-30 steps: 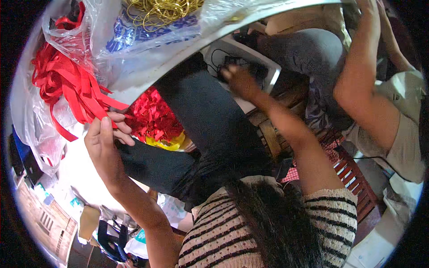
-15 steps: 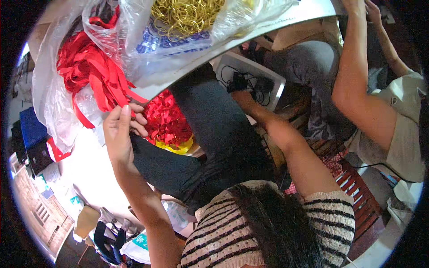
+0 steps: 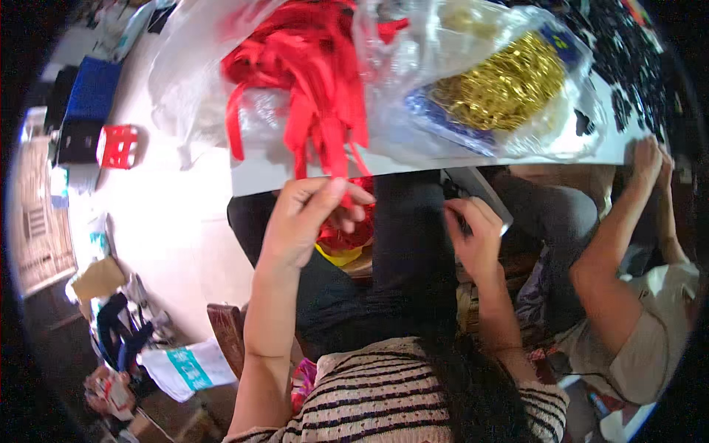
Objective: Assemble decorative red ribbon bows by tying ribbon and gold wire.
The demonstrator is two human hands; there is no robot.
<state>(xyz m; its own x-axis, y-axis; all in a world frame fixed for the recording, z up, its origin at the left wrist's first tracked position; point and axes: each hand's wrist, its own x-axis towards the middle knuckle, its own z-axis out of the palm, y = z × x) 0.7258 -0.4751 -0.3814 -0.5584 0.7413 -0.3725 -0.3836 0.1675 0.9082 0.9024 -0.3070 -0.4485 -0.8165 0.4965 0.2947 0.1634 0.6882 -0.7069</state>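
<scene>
Ribbon: red strips (image 3: 325,88) now hang off the table edge (image 3: 266,177) — closer than before.
Left hand (image 3: 306,221): pinched on one strip.
Right hand (image 3: 473,240): curled — grip unclear.

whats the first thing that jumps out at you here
A tangle of bright red ribbon spills from a clear plastic bag at top centre, and the left hand pinches a strand hanging off the white table's edge. To its right, a bag of gold chain gleams.

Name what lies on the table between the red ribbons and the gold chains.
The head view shows crumpled clear plastic bag between the red ribbons and gold chains.
</scene>
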